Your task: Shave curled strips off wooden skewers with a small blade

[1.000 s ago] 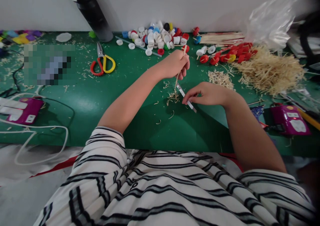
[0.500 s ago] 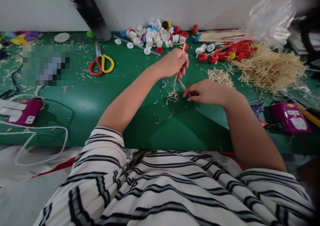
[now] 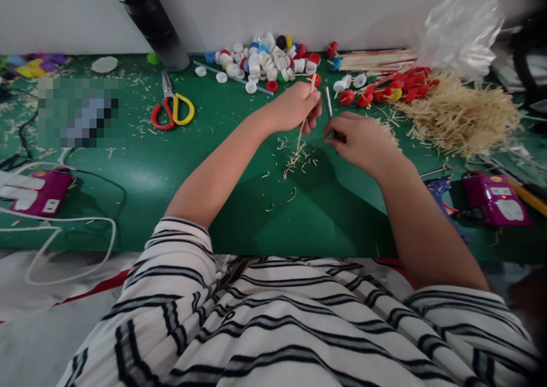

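My left hand (image 3: 301, 106) is closed around a thin wooden stick (image 3: 302, 134), which slants down toward the green tabletop. Loose wood shavings (image 3: 294, 162) lie around the stick's lower end. To the right, my right hand (image 3: 356, 139) grips a slim metal tool (image 3: 328, 102), perhaps a craft knife; its upper part points up and away, and the rest is hidden by my fingers. The tool is apart from the stick.
Bottle caps (image 3: 260, 62) are heaped at the back. Scissors (image 3: 172, 103) and a black bottle (image 3: 158, 31) stand left. On the right are bundled sticks (image 3: 376, 61), red caps on sticks (image 3: 397, 85), a big shavings pile (image 3: 461, 116) and a purple power adapter (image 3: 498, 200).
My right hand has lifted away from the stick, and the metal tool has swung more upright. More shavings show on the table. My left hand stays in place with the stick.
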